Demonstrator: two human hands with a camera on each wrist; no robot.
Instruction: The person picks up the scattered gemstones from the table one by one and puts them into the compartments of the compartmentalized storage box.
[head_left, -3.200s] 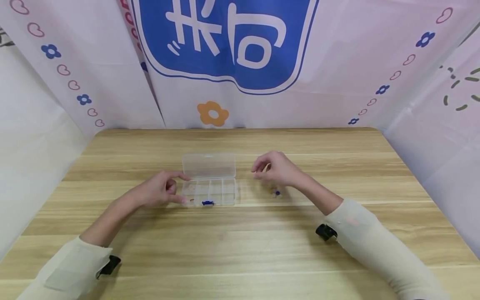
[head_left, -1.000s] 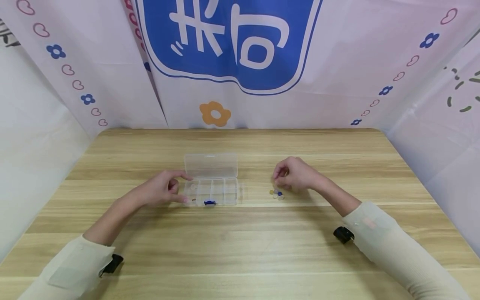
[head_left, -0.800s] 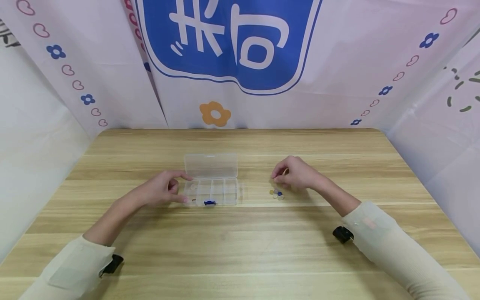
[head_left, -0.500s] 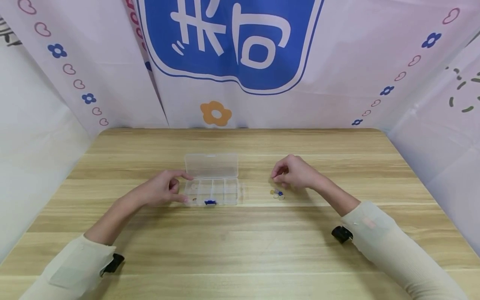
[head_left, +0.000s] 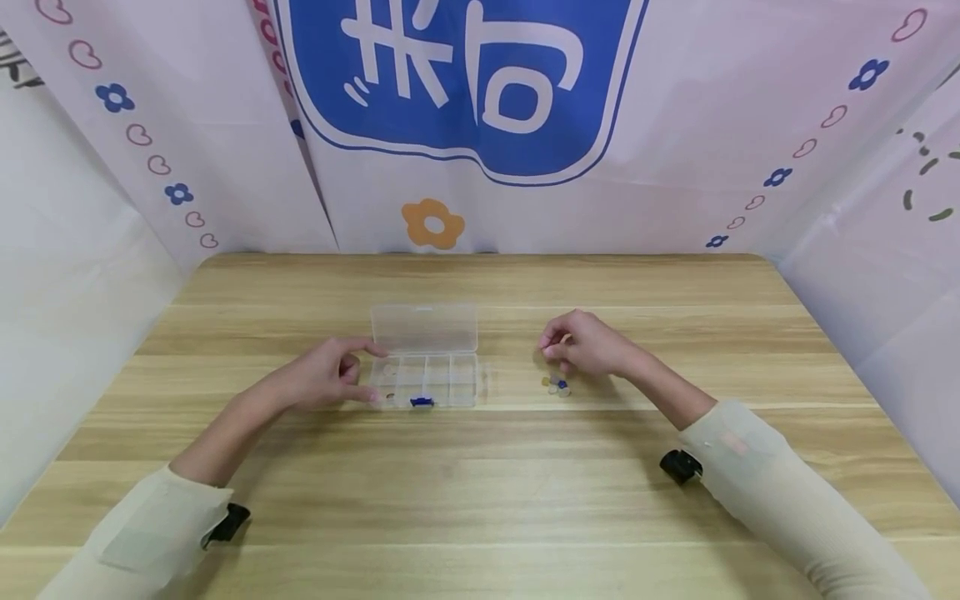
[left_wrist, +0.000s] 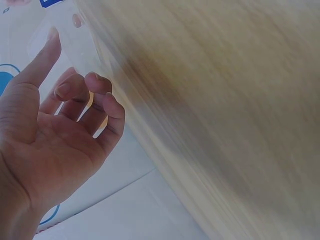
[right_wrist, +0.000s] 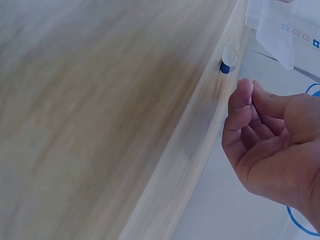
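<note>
In the head view a clear divided box (head_left: 438, 380) lies with its lid (head_left: 424, 328) swung back. The left hand (head_left: 322, 373) holds its left end, index finger at the back corner and thumb at the front one. A small reddish piece (head_left: 390, 397) is in the front left compartment. Right of the box, small clear, yellow and blue pieces (head_left: 563, 385) lie in a group. Just behind them is the right hand (head_left: 587, 342), fingers curled, thumb and index tips together; nothing shows between them, though something tiny could be hidden. The right wrist view shows pieces (right_wrist: 230, 54) beyond the right hand (right_wrist: 272, 142).
The blue latch (head_left: 422, 402) is at the front of the box. Wooden tabletop (head_left: 480, 500) extends around both hands. A printed cloth (head_left: 637, 192) hangs behind the table's back edge, with white cloths at both sides.
From beside the box, the right hand has moved right to behind the loose pieces, then drifted slightly left and back. The left hand stays at the box. The camera view has shifted slightly.
</note>
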